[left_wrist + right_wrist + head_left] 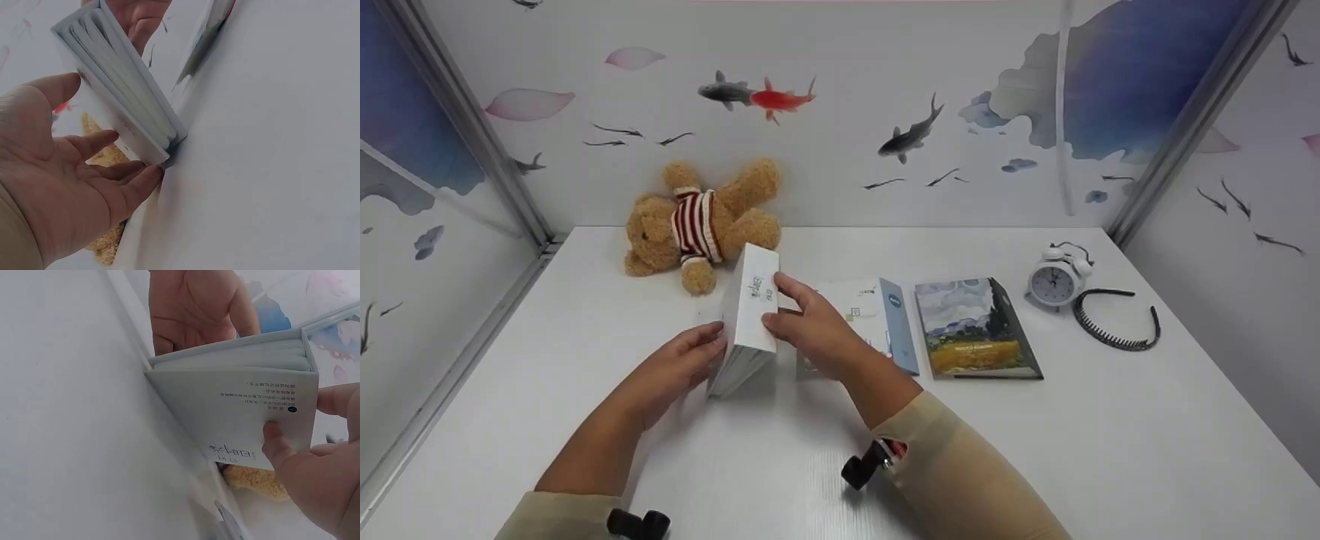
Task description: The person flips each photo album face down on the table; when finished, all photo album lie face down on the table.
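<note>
A thick white album (755, 289) with dark lettering stands tilted on the table, slightly left of the middle in the head view. My right hand (825, 337) grips it near the spine; in the right wrist view the thumb presses the printed cover (225, 410) and a finger lies at the spine edge. With spread, fairly straight fingers my left hand (67, 174) touches the opposite cover. The page edges (107, 67) show between both covers in the left wrist view. A white and blue booklet (898, 322) lies behind my right hand, partly hidden by it.
Right of the booklet lies a photo album (975, 330) with a painted landscape cover. A white alarm clock (1054, 281) and a black headband (1117, 343) are farther right. A teddy bear (697, 225) in a striped top lies against the back wall (825, 180), behind the white album.
</note>
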Demonstrator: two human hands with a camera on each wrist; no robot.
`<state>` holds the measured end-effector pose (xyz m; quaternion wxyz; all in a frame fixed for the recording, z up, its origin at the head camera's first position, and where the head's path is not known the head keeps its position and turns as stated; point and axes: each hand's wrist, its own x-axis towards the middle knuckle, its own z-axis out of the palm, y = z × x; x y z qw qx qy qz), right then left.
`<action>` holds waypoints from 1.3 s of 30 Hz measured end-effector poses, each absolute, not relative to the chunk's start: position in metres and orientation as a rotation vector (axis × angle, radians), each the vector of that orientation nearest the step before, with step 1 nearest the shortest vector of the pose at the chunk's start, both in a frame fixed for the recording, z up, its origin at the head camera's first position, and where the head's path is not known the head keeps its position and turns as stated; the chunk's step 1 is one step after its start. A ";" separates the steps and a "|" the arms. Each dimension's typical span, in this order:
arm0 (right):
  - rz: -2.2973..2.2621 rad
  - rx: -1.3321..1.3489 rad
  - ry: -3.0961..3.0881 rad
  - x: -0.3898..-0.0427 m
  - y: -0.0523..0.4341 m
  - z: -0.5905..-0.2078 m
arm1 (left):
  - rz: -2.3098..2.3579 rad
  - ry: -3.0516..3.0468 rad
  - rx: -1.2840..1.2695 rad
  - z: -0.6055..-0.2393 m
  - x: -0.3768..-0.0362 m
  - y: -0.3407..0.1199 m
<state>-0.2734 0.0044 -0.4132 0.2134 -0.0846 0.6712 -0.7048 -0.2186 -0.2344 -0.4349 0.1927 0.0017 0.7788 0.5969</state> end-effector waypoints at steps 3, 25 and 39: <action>-1.893 -0.172 1.942 -0.275 0.006 -0.416 | 1.638 2.248 -0.019 -0.436 -0.218 -0.236; -1.724 -0.237 2.127 -0.285 0.012 -0.440 | 1.556 2.331 -0.213 -0.441 -0.225 -0.244; -1.674 -0.209 2.136 -0.287 0.009 -0.442 | 1.579 2.358 -0.133 -0.446 -0.233 -0.244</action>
